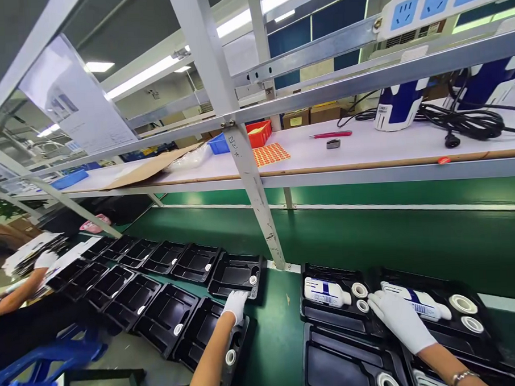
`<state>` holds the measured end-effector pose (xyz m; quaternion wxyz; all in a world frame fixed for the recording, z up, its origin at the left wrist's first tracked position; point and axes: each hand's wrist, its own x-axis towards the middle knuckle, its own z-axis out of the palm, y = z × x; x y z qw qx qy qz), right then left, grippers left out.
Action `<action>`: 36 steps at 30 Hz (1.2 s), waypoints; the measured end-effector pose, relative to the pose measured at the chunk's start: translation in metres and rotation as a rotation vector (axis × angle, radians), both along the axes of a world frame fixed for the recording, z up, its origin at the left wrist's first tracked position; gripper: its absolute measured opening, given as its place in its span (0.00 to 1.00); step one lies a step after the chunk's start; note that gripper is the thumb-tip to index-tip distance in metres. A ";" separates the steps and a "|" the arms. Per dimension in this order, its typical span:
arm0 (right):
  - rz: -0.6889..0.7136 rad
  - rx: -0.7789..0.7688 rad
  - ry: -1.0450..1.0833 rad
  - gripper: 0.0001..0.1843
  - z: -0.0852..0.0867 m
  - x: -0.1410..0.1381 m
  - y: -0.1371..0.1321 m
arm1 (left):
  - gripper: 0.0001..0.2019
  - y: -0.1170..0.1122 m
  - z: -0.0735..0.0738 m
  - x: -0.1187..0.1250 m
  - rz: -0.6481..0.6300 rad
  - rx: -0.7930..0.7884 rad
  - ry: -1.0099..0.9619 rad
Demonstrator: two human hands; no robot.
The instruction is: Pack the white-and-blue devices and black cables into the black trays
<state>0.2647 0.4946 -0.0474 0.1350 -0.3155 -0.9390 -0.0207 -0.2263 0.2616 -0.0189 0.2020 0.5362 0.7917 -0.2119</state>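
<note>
My left hand (236, 306), in a white glove, is closed at the near edge of a black plastic tray (233, 268) in the back row. A small white ring (253, 280) lies in that tray's corner; the fingertips are partly hidden. My gloved right hand (402, 318) grips the left edge of another black tray (464, 340), whose outline is slightly blurred. This tray holds a white and blue bottle (416, 301) on its side and two white rings (462, 304). Beside it, a tray (331, 315) holds a similar bottle (325, 292) and two rings (359, 290).
Rows of black trays (164, 319) with white rings stretch left along the green bench (273, 314). A metal post (255, 187) rises between the tray groups, under a shelf (298, 157) with cables (468, 121). At far left, another person's gloved hand (46, 259) is near stacked sheets.
</note>
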 end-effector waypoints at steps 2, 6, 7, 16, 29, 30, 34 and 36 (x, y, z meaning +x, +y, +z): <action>0.018 0.007 0.005 0.17 0.004 -0.008 0.001 | 0.47 -0.003 0.001 -0.003 -0.035 -0.044 -0.021; 0.065 -0.019 0.041 0.17 0.005 -0.014 -0.016 | 0.50 -0.018 0.005 -0.006 -0.050 -0.110 -0.022; 0.082 -0.029 0.055 0.17 0.001 -0.011 -0.025 | 0.47 -0.021 0.007 -0.006 -0.050 -0.115 -0.017; 0.149 0.087 0.050 0.15 -0.033 0.011 -0.080 | 0.23 -0.013 0.000 0.048 -0.109 -0.049 -0.057; -0.232 -0.414 -0.142 0.54 -0.006 0.021 -0.072 | 0.27 0.011 -0.004 0.157 -0.069 0.055 -0.199; -0.210 -0.426 -0.146 0.53 -0.004 0.019 -0.075 | 0.28 0.011 -0.006 0.157 -0.059 0.055 -0.201; -0.163 -0.428 -0.172 0.41 0.002 0.009 -0.080 | 0.29 0.012 -0.014 0.156 -0.023 0.032 -0.198; -0.179 -0.428 -0.200 0.29 0.003 0.007 -0.078 | 0.29 0.014 -0.019 0.158 -0.007 0.013 -0.193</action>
